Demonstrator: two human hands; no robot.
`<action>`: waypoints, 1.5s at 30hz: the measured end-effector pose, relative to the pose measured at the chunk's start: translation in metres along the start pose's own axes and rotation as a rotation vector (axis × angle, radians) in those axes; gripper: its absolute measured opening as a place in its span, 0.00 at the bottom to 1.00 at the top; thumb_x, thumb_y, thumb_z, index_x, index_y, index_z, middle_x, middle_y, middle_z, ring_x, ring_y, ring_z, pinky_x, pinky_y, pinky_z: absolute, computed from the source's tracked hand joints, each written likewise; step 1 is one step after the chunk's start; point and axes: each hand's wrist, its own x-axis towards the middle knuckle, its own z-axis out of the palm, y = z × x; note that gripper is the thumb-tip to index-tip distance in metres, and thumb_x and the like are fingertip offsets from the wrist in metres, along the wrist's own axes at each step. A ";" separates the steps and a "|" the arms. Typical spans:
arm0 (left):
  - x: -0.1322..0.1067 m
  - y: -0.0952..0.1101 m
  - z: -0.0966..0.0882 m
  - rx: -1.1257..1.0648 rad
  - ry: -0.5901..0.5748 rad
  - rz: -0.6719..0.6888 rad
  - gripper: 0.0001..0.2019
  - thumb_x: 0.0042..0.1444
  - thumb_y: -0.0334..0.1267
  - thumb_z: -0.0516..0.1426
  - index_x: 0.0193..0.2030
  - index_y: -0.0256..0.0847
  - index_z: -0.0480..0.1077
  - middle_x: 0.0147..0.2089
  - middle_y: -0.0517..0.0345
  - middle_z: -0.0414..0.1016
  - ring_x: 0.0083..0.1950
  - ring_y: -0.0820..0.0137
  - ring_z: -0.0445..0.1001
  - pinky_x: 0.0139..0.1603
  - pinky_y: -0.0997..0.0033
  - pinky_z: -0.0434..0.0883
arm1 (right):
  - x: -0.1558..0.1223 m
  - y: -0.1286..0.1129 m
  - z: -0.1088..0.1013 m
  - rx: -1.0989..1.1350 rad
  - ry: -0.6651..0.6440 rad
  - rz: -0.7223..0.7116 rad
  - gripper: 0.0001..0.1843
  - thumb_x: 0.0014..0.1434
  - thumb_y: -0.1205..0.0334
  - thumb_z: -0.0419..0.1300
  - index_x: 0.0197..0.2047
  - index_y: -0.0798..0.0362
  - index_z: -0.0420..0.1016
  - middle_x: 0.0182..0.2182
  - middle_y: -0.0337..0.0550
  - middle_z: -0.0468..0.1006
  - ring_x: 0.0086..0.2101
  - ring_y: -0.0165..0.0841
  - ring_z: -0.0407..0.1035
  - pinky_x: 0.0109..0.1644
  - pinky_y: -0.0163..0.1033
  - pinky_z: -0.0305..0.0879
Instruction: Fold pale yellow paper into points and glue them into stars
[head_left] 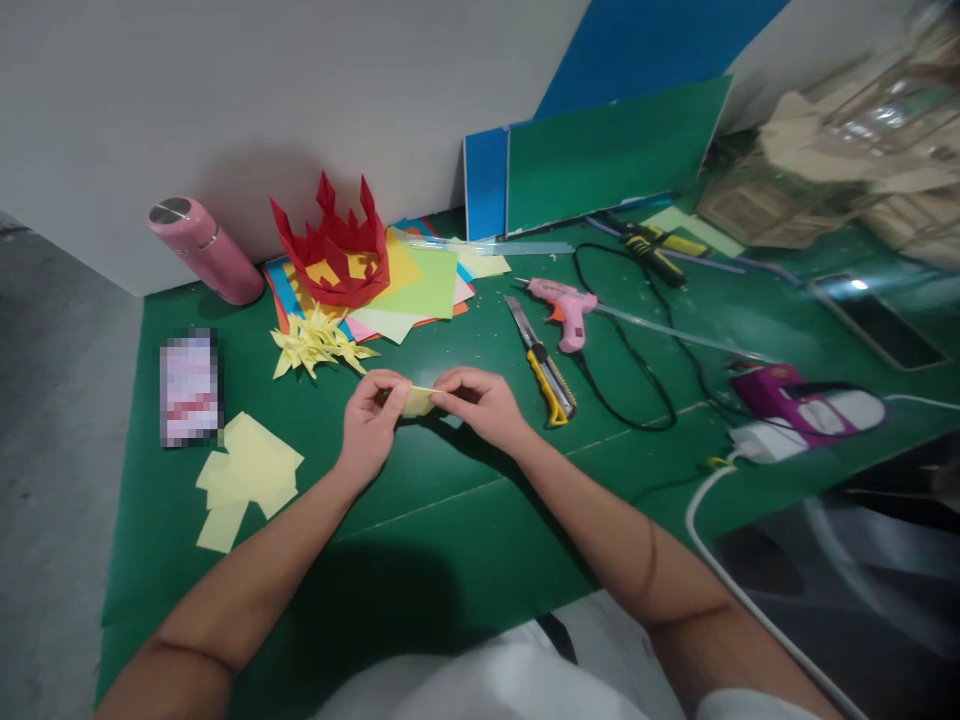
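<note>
The left hand (371, 415) and the right hand (480, 405) meet just above the desk (450, 520), each with thumb and fingertips pinched shut on opposite ends of a small folded piece of pale yellow paper (418, 401), which is held between them, off the surface. The desk is covered in dark green matting with a faint seam running across it. Just right of the right hand lies a yellow-handled utility knife (547, 375), and beyond it a pink hot glue gun (568, 312) with a black cord (637, 385) looping over the mat. Behind the hands sits a cluster of spiky folded yellow paper shapes (319, 343), then a red paper crown (335, 245) resting on a fanned stack of coloured paper sheets (427, 285). Loose pale yellow paper squares (247, 475) lie near the left forearm. A pink metal flask (204, 250) stands at the far left corner. A green board (607, 150) and a blue board (486, 180) lean against the plain white wall (225, 100). Grey floor (45, 450) shows left of the desk.
</note>
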 end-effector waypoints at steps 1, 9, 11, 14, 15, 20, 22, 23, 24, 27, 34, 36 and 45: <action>0.000 0.000 0.000 0.005 0.003 0.011 0.12 0.54 0.46 0.61 0.29 0.40 0.70 0.33 0.59 0.69 0.35 0.73 0.68 0.39 0.73 0.67 | 0.000 0.000 0.000 0.003 0.005 0.002 0.14 0.50 0.51 0.67 0.25 0.53 0.75 0.27 0.41 0.77 0.29 0.29 0.70 0.35 0.36 0.67; -0.004 -0.003 0.004 -0.155 0.045 -0.107 0.11 0.53 0.45 0.62 0.29 0.40 0.69 0.33 0.60 0.68 0.36 0.75 0.67 0.39 0.75 0.66 | 0.001 -0.003 0.000 0.034 0.024 0.015 0.14 0.48 0.50 0.68 0.25 0.52 0.77 0.28 0.42 0.78 0.30 0.30 0.70 0.38 0.38 0.68; -0.005 -0.003 0.005 -0.197 0.057 -0.159 0.12 0.52 0.46 0.62 0.29 0.40 0.69 0.34 0.60 0.68 0.35 0.75 0.66 0.37 0.76 0.66 | 0.001 -0.004 0.000 0.044 0.015 0.035 0.13 0.50 0.50 0.67 0.26 0.52 0.78 0.29 0.42 0.78 0.31 0.30 0.70 0.38 0.38 0.68; -0.005 -0.003 0.006 -0.215 0.071 -0.189 0.13 0.51 0.47 0.63 0.29 0.40 0.68 0.35 0.60 0.68 0.35 0.75 0.66 0.36 0.76 0.67 | 0.001 -0.002 -0.001 0.068 0.011 0.078 0.14 0.53 0.48 0.63 0.30 0.52 0.79 0.29 0.41 0.77 0.28 0.28 0.67 0.35 0.36 0.66; -0.005 -0.003 0.006 -0.219 0.075 -0.194 0.14 0.50 0.48 0.63 0.29 0.40 0.67 0.35 0.60 0.68 0.35 0.75 0.66 0.35 0.77 0.67 | 0.000 -0.001 -0.001 0.067 0.006 0.091 0.16 0.55 0.48 0.61 0.32 0.52 0.79 0.28 0.40 0.76 0.27 0.27 0.66 0.34 0.36 0.65; -0.005 -0.001 0.006 -0.177 0.087 -0.154 0.14 0.52 0.49 0.62 0.31 0.41 0.66 0.36 0.60 0.68 0.33 0.76 0.66 0.33 0.78 0.67 | -0.001 0.002 0.001 -0.146 -0.119 0.041 0.17 0.51 0.47 0.63 0.30 0.55 0.77 0.26 0.39 0.73 0.27 0.27 0.63 0.32 0.34 0.60; -0.006 0.000 0.005 -0.084 0.085 -0.100 0.14 0.54 0.49 0.60 0.32 0.41 0.66 0.34 0.60 0.68 0.33 0.76 0.66 0.34 0.78 0.67 | -0.002 0.002 0.004 -0.264 -0.163 0.011 0.18 0.51 0.48 0.64 0.22 0.55 0.72 0.21 0.36 0.69 0.24 0.25 0.60 0.29 0.33 0.55; -0.006 0.001 0.005 -0.034 0.083 -0.073 0.14 0.55 0.50 0.59 0.33 0.41 0.66 0.33 0.61 0.68 0.33 0.76 0.67 0.34 0.77 0.67 | -0.003 0.002 0.005 -0.304 -0.176 0.003 0.20 0.52 0.49 0.63 0.19 0.55 0.69 0.19 0.35 0.66 0.23 0.25 0.58 0.28 0.33 0.53; -0.007 0.002 0.005 0.011 0.078 -0.051 0.14 0.56 0.50 0.58 0.33 0.41 0.66 0.32 0.61 0.67 0.33 0.76 0.67 0.34 0.77 0.67 | -0.004 0.002 0.006 -0.330 -0.184 0.000 0.21 0.53 0.50 0.62 0.18 0.55 0.66 0.17 0.34 0.63 0.22 0.24 0.56 0.27 0.32 0.51; -0.009 0.002 0.005 0.128 0.071 0.001 0.14 0.58 0.51 0.55 0.35 0.41 0.65 0.31 0.61 0.67 0.32 0.75 0.67 0.34 0.76 0.67 | -0.006 0.000 0.010 -0.363 -0.190 -0.003 0.20 0.54 0.53 0.60 0.18 0.55 0.64 0.17 0.33 0.62 0.22 0.23 0.55 0.27 0.32 0.49; -0.012 0.003 0.005 0.355 0.058 0.120 0.12 0.62 0.46 0.52 0.34 0.40 0.65 0.30 0.60 0.68 0.31 0.74 0.67 0.33 0.75 0.66 | -0.013 -0.004 0.022 -0.259 -0.273 0.092 0.16 0.52 0.54 0.59 0.20 0.55 0.63 0.18 0.33 0.61 0.21 0.23 0.53 0.24 0.30 0.48; -0.012 0.004 0.005 0.380 0.052 0.146 0.10 0.61 0.44 0.52 0.33 0.40 0.66 0.30 0.60 0.69 0.30 0.74 0.68 0.33 0.75 0.66 | -0.015 -0.005 0.025 -0.186 -0.281 0.139 0.16 0.51 0.54 0.59 0.20 0.54 0.62 0.17 0.32 0.59 0.20 0.22 0.52 0.23 0.30 0.47; -0.009 0.005 0.003 0.340 -0.007 0.115 0.07 0.57 0.40 0.57 0.31 0.41 0.71 0.31 0.59 0.74 0.33 0.71 0.71 0.36 0.73 0.67 | -0.016 -0.007 0.022 -0.067 -0.320 0.257 0.18 0.48 0.52 0.63 0.20 0.55 0.62 0.17 0.30 0.57 0.20 0.21 0.50 0.22 0.29 0.46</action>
